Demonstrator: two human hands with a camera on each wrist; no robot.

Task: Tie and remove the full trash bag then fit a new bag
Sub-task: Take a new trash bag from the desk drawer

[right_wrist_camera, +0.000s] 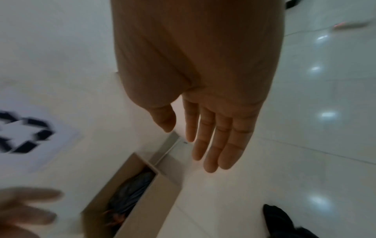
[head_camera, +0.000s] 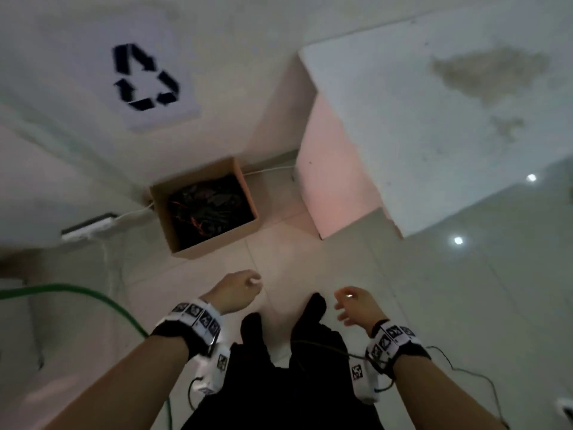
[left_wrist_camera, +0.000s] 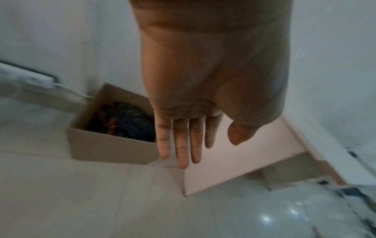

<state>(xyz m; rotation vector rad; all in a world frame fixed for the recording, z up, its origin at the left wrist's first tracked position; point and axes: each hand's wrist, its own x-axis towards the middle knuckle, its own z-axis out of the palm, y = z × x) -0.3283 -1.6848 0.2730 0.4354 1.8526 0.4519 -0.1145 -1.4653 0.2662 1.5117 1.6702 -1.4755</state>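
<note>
Far left, a green hose [head_camera: 93,293] curves over the tiled floor [head_camera: 310,249] and a white power strip [head_camera: 88,228] lies by the wall, its cable running toward the box. On the wall above hangs a sheet with a recycling sign [head_camera: 145,77]. The cardboard box [head_camera: 214,243] serving as the bin stands on the floor against the wall, just left of a white cabinet [head_camera: 335,169]; the black trash bag [head_camera: 207,209] sits inside it, crumpled, with orange-red bits showing, mouth apparently untied. Left hand [head_camera: 235,291] hangs in the air short of the box, well apart from it; wrist view shows fingers [left_wrist_camera: 181,145] straight and together, thumb out, holding nothing. Right hand [head_camera: 356,305] likewise free, fingers [right_wrist_camera: 215,145] extended and loosely together, nothing in it. Feet in black socks [head_camera: 313,305] stand between the hands. Judgement: the tie step is not yet begun. Risks: the bag looks thin, so gathering the rim too low could spill contents or tear it; the light box may lift with the bag if nothing steadies it; the hose and the cable near the feet could trip a step forward. No new bag visible.
</note>
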